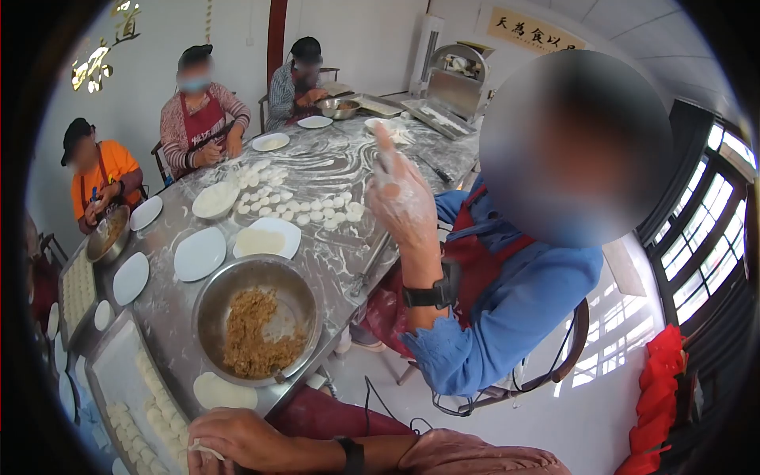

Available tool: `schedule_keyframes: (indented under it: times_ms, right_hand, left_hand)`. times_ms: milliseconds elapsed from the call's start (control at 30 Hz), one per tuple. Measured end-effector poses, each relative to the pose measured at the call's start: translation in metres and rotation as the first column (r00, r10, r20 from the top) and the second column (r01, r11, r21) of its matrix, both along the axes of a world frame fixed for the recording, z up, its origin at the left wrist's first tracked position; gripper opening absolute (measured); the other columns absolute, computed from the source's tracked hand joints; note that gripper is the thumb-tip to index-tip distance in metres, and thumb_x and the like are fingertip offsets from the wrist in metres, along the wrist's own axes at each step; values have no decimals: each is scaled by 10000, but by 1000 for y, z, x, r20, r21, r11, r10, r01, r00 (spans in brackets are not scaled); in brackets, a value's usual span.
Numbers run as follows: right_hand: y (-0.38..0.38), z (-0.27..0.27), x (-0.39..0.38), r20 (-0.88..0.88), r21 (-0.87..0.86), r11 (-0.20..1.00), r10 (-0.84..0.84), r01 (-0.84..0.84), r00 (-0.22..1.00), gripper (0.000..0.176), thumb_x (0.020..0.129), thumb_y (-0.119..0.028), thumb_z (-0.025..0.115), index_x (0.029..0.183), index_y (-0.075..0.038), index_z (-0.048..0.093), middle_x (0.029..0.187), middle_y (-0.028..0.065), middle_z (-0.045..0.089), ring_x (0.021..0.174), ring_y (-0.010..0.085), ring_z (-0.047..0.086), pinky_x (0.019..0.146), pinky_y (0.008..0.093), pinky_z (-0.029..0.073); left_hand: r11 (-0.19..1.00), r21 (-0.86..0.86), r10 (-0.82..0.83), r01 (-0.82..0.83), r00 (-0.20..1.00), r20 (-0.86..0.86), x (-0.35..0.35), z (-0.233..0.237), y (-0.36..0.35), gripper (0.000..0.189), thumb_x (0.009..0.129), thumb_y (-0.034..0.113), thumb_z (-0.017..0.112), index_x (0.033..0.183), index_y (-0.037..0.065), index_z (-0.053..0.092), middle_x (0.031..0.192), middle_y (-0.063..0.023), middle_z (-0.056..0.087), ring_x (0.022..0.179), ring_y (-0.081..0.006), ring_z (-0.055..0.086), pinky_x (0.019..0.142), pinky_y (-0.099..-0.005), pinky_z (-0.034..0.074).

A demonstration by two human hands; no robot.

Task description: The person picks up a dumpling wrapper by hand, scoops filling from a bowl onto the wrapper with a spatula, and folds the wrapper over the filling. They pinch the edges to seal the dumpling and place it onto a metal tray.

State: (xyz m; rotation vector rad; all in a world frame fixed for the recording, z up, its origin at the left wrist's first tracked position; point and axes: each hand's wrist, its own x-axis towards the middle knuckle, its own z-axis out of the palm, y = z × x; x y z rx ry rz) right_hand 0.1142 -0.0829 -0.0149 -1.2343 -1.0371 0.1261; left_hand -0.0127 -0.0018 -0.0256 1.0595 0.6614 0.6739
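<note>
Brown filling (253,336) in a silver bowl (294,301), white plates (199,253) — grey marbled table (328,170), streaked white.

On my feed the wearer's hand (237,439) is bare, with a black band (352,457) strapped round the wrist. Behind it, the sleeve (483,459) is dusty pink, soft and wrinkled. Dark red cloth (324,416), apron-like, shows just above the forearm. I cannot tell which arm this is.
</note>
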Motion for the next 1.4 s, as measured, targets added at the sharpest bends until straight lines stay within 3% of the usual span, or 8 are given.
schedule_keyframes:
  times_ms: [400, 433, 500, 633, 667, 800, 1300, 1400]
  right_hand:
    - [-12, -4, 5, 66, -76, 997, -14, 19, 998, 318, 828, -85, 641, 1142, -37, 625, 1188, 159, 617, 1157, 334, 564, 998, 392, 440]
    - [-15, -5, 5, 127, -78, 995, -52, 62, 991, 335, 842, -96, 636, 1170, -26, 619, 1197, 165, 616, 1157, 335, 567, 998, 398, 442]
    - [-23, 2, 7, 214, -119, 987, -82, 109, 973, 352, 863, -111, 625, 1194, 5, 597, 1230, 186, 592, 1185, 345, 546, 1032, 401, 418]
    - [-30, 12, 9, 156, -130, 987, -70, 91, 985, 338, 800, -37, 714, 1130, -3, 649, 1183, 177, 639, 1158, 331, 590, 966, 406, 477]
    - [-29, 15, 10, 177, -98, 992, -63, 82, 982, 327, 783, -11, 725, 1103, 2, 662, 1173, 174, 648, 1161, 329, 591, 946, 399, 490]
    - [-31, 25, 7, 95, -137, 990, 7, 6, 995, 310, 751, 23, 741, 1053, 17, 672, 1160, 166, 662, 1172, 330, 586, 910, 376, 506]
    - [-32, 15, 19, 275, -159, 986, -7, 52, 961, 247, 733, -3, 738, 974, 18, 688, 1152, 154, 672, 1167, 353, 584, 967, 405, 463]
    - [-32, 26, 19, 173, -259, 966, 19, 27, 985, 315, 710, -26, 755, 1018, 8, 696, 1207, 147, 649, 1201, 347, 561, 976, 400, 455]
  left_hand:
    - [993, 42, -110, 107, 992, 67, 21, 14, -8, 351, 935, 19, 541, 1280, -32, 502, 1073, -132, 618, 930, -202, 621, 770, -276, 518]
    - [996, 93, -13, -3, 984, 179, 32, 13, -17, 436, 810, 9, 560, 1239, -68, 529, 1108, -102, 618, 997, -180, 620, 882, -278, 499]
    - [978, 194, -66, 71, 997, -31, 31, 26, -18, 484, 818, -26, 527, 1297, -81, 476, 1183, -136, 604, 1071, -205, 611, 930, -303, 490]
    - [989, 106, -104, 99, 993, 47, 32, 26, -25, 474, 839, -28, 549, 1307, -48, 479, 1178, -125, 615, 1071, -193, 616, 914, -312, 520]
    - [970, 225, -109, 90, 991, 77, 32, 13, -27, 416, 904, -45, 535, 1317, 5, 523, 1056, -47, 644, 940, -87, 591, 799, -237, 502]
    - [934, 343, -134, 96, 987, 91, 31, 17, -33, 424, 916, 4, 568, 1334, -15, 498, 882, -11, 626, 773, -30, 544, 671, -191, 453]
    - [887, 378, -293, 267, 956, 11, 24, 19, -28, 486, 920, -24, 528, 1397, -14, 434, 977, -44, 635, 847, -41, 563, 717, -217, 483]
    - [908, 305, -311, 287, 950, 34, 24, 23, -28, 520, 906, -41, 534, 1411, -17, 409, 963, -47, 638, 839, -52, 569, 720, -224, 487]
